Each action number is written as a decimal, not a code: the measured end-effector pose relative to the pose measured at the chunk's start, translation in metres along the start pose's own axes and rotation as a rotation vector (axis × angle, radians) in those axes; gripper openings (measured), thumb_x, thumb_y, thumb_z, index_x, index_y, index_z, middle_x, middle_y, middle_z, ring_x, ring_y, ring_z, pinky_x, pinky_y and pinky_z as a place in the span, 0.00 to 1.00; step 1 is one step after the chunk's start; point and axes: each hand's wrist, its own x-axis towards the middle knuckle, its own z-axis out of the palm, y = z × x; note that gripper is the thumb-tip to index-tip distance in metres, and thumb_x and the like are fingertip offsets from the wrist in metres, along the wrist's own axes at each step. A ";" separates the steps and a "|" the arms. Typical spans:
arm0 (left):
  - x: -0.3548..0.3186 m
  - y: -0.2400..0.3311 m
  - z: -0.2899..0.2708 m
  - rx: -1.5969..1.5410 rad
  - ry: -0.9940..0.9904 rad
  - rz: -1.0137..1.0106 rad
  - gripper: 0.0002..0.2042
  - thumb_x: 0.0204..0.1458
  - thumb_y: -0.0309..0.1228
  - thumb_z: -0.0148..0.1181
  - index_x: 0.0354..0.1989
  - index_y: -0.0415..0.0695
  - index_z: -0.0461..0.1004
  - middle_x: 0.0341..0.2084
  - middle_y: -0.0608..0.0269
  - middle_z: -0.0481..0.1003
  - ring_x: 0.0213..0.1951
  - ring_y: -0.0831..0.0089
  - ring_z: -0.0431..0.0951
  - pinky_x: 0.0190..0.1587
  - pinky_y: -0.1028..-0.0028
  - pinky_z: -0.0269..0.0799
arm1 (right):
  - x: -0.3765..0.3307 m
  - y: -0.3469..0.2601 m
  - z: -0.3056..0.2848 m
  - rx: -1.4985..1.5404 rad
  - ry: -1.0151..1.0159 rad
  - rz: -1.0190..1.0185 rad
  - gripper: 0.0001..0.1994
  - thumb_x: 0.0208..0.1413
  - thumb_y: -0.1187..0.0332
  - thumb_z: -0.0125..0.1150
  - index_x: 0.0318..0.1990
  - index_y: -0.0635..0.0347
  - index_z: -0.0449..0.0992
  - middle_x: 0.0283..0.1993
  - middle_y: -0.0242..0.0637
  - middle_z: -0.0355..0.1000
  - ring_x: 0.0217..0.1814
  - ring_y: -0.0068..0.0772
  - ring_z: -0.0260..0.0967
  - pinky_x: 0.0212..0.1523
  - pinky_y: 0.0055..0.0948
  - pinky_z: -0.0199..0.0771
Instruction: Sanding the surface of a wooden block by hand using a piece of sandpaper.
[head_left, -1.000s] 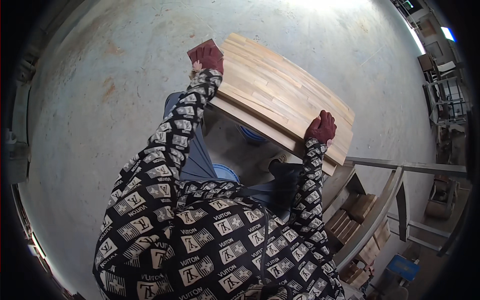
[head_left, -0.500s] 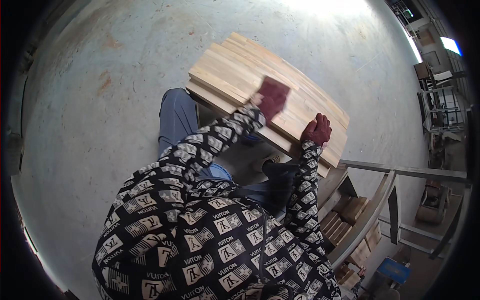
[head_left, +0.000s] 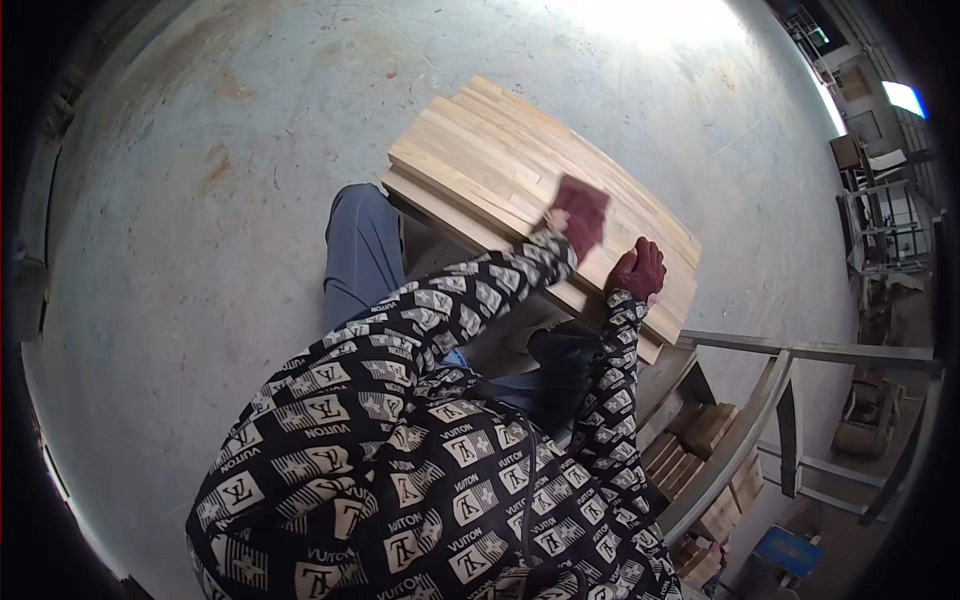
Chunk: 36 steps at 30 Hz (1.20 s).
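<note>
A stack of pale wooden boards (head_left: 500, 140), striped with glued strips, lies slantwise in front of me. My left hand (head_left: 582, 237), in a dark red glove, presses a dark red sheet of sandpaper (head_left: 584, 198) onto the top board. That sheet is slightly smeared by motion, and the hand's fingers are partly hidden. Close to the board's right end, my right hand (head_left: 638, 268), gloved in the same dark red, rests on the wood with its fingers stretched out. Nothing shows in that hand.
A metal frame (head_left: 830, 349) stands close on my right. Beneath it are stacked wood blocks (head_left: 708, 430) and a blue box-like thing (head_left: 787, 550). Concrete floor (head_left: 250, 130) surrounds the boards. My bent knee (head_left: 362, 215) is beside their left end.
My left hand has slid to the right and slightly nearer with the sandpaper, toward my right hand. The right hand stays on the board. The whole view has shifted a little.
</note>
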 end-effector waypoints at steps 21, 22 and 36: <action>-0.019 -0.022 -0.011 0.059 -0.005 -0.048 0.14 0.55 0.37 0.54 0.48 0.49 0.74 0.54 0.53 0.71 0.60 0.53 0.68 0.66 0.47 0.56 | -0.001 0.002 -0.002 -0.012 0.005 0.001 0.09 0.53 0.71 0.50 0.40 0.61 0.72 0.38 0.44 0.69 0.45 0.49 0.67 0.46 0.47 0.65; -0.021 0.005 -0.011 -0.082 -0.022 0.059 0.14 0.55 0.37 0.53 0.48 0.49 0.74 0.55 0.53 0.71 0.60 0.53 0.67 0.67 0.47 0.56 | -0.003 0.007 -0.001 -0.029 -0.007 0.018 0.09 0.52 0.71 0.50 0.40 0.61 0.72 0.38 0.44 0.69 0.45 0.49 0.67 0.46 0.47 0.65; -0.017 -0.200 -0.158 0.235 -0.224 -0.465 0.21 0.57 0.36 0.53 0.61 0.52 0.71 0.63 0.55 0.69 0.67 0.46 0.62 0.71 0.46 0.50 | -0.006 0.016 -0.005 -0.021 0.034 0.046 0.06 0.51 0.72 0.51 0.37 0.59 0.71 0.38 0.42 0.69 0.45 0.49 0.67 0.47 0.47 0.65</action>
